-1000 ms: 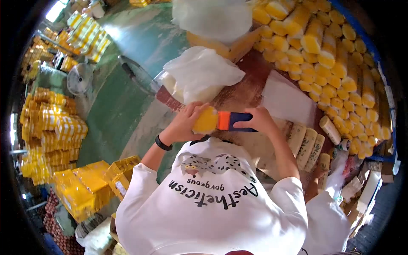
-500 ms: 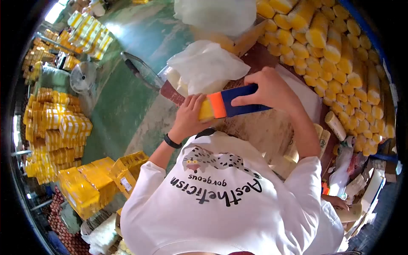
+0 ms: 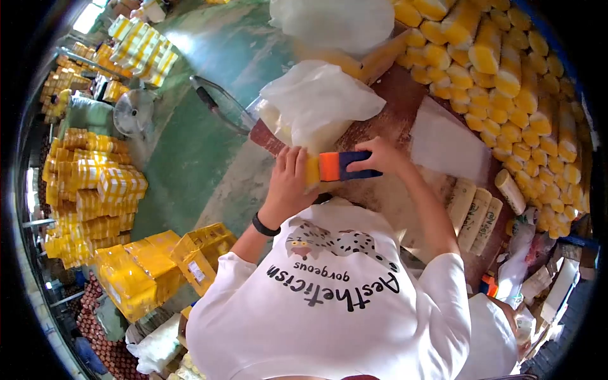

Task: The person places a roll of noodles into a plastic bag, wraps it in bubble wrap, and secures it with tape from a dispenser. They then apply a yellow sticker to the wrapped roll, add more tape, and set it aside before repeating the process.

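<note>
Left hand (image 3: 288, 183): you wrap the roll (image 3: 310, 172), at 9 o'clock of the sleeve (image 3: 348, 166).
Right hand (image 3: 380, 157): you pinch the sleeve's 3 o'clock end.
Risk: tilt either, and the sleeve may jam or slip.

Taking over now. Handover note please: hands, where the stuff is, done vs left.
Left hand: closed around the yellow end of the roll.
Right hand: gripping the roll's blue sleeve.
Roll is held above the wooden table, near a white plastic bag.
Done: yellow rolls piled far right; cream-labelled tubes lie by the right forearm.
Left: the roll in hand is not yet set down.
</note>
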The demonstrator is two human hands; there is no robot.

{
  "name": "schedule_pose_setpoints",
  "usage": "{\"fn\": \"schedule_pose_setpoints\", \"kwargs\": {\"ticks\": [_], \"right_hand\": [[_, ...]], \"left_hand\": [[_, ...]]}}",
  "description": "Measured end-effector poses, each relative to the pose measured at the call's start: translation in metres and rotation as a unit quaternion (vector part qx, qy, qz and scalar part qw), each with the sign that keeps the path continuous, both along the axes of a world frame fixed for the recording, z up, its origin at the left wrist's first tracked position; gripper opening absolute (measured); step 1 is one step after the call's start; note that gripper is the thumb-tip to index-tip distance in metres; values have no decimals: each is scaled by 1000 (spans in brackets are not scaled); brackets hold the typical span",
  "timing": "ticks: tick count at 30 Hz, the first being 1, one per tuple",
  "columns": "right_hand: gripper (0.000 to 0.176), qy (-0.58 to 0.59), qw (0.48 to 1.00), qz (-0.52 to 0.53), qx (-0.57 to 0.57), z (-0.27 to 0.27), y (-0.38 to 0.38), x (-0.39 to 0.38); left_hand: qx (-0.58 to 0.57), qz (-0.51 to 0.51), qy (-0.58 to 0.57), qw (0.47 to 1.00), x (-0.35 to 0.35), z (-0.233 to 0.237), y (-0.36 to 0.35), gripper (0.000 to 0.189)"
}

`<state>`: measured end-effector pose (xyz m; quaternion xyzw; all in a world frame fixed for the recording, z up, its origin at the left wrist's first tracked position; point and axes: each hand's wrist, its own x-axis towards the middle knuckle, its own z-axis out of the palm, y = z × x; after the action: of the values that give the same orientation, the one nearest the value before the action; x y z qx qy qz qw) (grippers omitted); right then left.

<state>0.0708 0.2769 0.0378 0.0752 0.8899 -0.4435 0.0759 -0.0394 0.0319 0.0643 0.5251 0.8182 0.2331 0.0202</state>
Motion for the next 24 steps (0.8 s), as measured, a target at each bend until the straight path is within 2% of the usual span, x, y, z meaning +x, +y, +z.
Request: {"fn": "schedule_pose_setpoints", "kwargs": {"ticks": [2, 3, 6, 9, 12, 14, 17, 20, 23, 24], "right_hand": [[58, 8, 1000, -21, 18, 10, -21, -5], [60, -4, 998, -23, 61, 10, -27, -10], [62, 47, 996, -32, 65, 0, -36, -20], [63, 23, 999, -6, 33, -17, -29, -27], [65, 22, 999, -36, -31, -59, 4, -6], [51, -144, 986, -86, -3, -52, 31, 22], [52, -141, 974, -62, 163, -82, 66, 62], [54, -190, 968, -82, 140, -55, 58, 71], [67, -184, 967, -90, 149, -54, 65, 83], [66, -192, 961, -97, 172, -53, 66, 86]], "left_hand": [[-13, 31, -17, 999, -3, 1, -6, 88], [-18, 46, -26, 998, -6, -1, -8, 88], [-16, 55, -54, 997, -21, -14, -19, 87], [0, 53, -84, 995, -33, -22, -40, 83], [43, 40, -115, 992, -54, -50, -67, 82], [75, 24, -154, 985, -71, -73, -89, 83], [118, 43, -215, 969, -82, -99, -102, 84], [142, 50, -258, 954, -84, -119, -103, 83], [156, 28, -270, 950, -86, -139, -94, 82], [159, 17, -271, 949, -86, -147, -90, 82]]}}
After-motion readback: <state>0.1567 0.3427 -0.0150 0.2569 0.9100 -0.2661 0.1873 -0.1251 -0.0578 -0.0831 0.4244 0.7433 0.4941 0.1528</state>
